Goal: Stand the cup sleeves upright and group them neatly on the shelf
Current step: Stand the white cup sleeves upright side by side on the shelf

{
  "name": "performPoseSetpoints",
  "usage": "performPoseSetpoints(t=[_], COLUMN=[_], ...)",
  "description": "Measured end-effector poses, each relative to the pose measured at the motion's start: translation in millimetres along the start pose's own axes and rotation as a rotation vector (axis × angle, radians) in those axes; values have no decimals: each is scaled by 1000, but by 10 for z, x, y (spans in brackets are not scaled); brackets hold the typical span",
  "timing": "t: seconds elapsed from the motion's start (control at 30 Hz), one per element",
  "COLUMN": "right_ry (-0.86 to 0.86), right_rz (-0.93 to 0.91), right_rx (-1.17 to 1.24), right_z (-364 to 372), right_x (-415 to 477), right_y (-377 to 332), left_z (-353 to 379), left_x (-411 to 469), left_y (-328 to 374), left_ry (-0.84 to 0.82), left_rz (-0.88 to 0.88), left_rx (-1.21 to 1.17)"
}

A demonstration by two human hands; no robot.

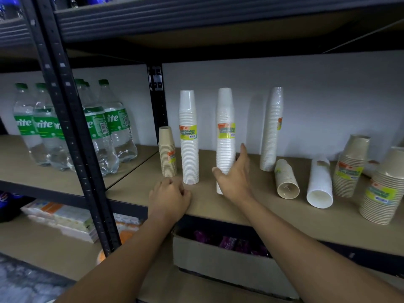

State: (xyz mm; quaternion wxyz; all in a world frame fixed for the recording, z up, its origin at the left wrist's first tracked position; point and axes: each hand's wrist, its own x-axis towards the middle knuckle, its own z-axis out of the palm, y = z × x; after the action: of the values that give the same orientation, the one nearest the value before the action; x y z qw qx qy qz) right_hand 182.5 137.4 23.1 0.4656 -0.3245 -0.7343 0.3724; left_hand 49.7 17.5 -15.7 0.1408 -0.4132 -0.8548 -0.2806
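On the brown shelf [218, 206] a short tan cup sleeve [167, 153] and a tall white sleeve [189, 138] stand upright at the left. My right hand [235, 179] wraps the lower part of a second tall white sleeve [225, 127], which stands upright. My left hand [169, 199] rests as a fist on the shelf's front edge, holding nothing. A third tall white sleeve [272, 130] leans against the back wall. A tan sleeve [286, 179] and a white sleeve [319, 184] lie on their sides. Two wide tan stacks [349, 167] [381, 193] stand at the right.
Green-labelled soda bottles [72, 127] stand on the neighbouring shelf at the left, behind a black upright post [72, 119]. A cardboard box [229, 261] with purple packets sits on the shelf below. Flat packs [63, 219] lie at lower left. An upper shelf beam [196, 16] hangs overhead.
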Motion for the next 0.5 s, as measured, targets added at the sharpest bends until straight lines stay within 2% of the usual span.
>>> performPoseSetpoints(t=[0.1,0.23,0.5], right_ry=[-71,-76,-151], right_rz=[-34,-53,43], right_rx=[8,-47,74], right_z=[6,-1,-40], right_x=[-35,-46,-139], right_y=[63,105,209], left_z=[31,76,32], left_x=[-5,-14,-2], left_y=[-11,-15,-30], left_ry=[12,48,14], left_rz=[0,-6,0], left_rx=[-12,16,-19])
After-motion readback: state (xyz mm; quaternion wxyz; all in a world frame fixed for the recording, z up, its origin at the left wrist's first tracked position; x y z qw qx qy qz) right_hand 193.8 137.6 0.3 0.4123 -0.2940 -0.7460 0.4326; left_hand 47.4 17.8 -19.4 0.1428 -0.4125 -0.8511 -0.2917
